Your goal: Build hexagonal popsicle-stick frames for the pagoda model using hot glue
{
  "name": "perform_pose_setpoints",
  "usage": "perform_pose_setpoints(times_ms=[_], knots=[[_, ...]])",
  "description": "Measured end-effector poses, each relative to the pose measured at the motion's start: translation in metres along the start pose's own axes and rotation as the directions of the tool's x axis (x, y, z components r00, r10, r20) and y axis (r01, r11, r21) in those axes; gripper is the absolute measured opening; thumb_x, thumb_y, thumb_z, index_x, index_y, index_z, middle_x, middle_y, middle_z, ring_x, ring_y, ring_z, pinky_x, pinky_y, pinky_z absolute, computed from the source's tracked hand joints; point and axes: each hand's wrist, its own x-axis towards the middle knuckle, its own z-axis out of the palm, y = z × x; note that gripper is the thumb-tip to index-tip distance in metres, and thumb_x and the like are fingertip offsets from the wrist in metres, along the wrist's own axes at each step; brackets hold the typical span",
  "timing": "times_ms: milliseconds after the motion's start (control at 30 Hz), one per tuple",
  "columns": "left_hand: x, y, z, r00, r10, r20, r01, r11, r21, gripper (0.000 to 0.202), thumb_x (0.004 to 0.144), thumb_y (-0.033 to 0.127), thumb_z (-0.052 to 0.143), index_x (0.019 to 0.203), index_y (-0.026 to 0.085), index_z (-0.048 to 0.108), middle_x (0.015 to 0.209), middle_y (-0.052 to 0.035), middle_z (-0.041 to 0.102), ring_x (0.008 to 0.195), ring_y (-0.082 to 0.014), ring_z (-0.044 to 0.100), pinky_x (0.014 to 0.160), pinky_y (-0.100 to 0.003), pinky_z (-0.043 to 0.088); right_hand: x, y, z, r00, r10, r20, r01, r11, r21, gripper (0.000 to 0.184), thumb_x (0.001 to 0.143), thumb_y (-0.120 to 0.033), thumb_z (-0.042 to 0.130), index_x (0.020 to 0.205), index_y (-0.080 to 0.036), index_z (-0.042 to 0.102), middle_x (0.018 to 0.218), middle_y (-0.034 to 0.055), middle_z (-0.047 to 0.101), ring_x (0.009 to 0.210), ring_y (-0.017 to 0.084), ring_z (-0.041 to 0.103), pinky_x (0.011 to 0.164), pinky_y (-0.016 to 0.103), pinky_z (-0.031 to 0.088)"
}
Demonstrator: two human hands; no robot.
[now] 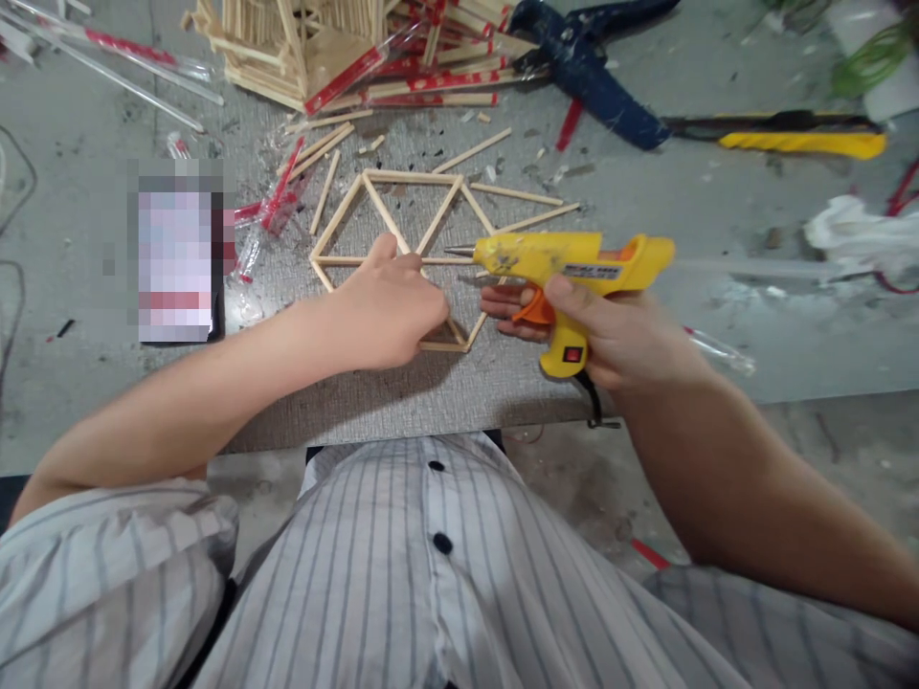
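Note:
A hexagonal frame of thin wooden sticks (414, 178), with spokes meeting near its middle, lies flat on the table. My left hand (392, 304) rests over its centre and lower left, fingers curled in and pinching at the sticks where the spokes meet; the hand hides part of the frame. In my right hand (610, 330) is a yellow hot glue gun (574, 263), gripped by its handle, with fingers about the orange trigger. Its metal nozzle points left, just above the frame's middle stick and close to my left fingers. A clear glue stick trails from its back.
A phone (176, 263) lies at left. Behind are a stick-built model (287, 48), red-wrapped stick bundles (431, 86), a blue-handled tool (603, 86) and a yellow utility knife (804, 142). Loose sticks (513, 193) lie around the frame. Crumpled white tissue (854, 234) sits at right.

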Motion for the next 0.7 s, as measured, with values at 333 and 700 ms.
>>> perform_pose_setpoints(times_ms=[333, 700], knots=[[-0.052, 0.014, 0.064, 0.796, -0.202, -0.571, 0.264, 0.964, 0.026, 0.019, 0.078, 0.018, 0.066, 0.096, 0.022, 0.065, 0.140, -0.0128, 0.057, 0.131, -0.0369, 0.046, 0.095, -0.053, 0.041, 0.001, 0.003, -0.001, 0.997, -0.064, 0.032, 0.061, 0.994, 0.090, 0.035, 0.071, -0.059, 0.079, 0.094, -0.033, 0.075, 0.099, 0.0006, 0.077, 0.101, 0.027, 0.072, 0.091, 0.049, 0.060], [-0.049, 0.007, 0.081, 0.750, -0.313, -0.583, 0.337, 0.939, -0.071, 0.005, 0.085, 0.021, 0.065, 0.081, 0.023, 0.066, 0.143, -0.0053, 0.056, 0.135, -0.0353, 0.043, 0.101, -0.054, 0.036, 0.003, 0.007, -0.002, 0.998, -0.048, 0.030, 0.043, 0.989, 0.139, 0.036, 0.065, -0.060, 0.082, 0.089, -0.032, 0.076, 0.099, 0.0024, 0.077, 0.104, 0.030, 0.071, 0.094, 0.053, 0.058]])
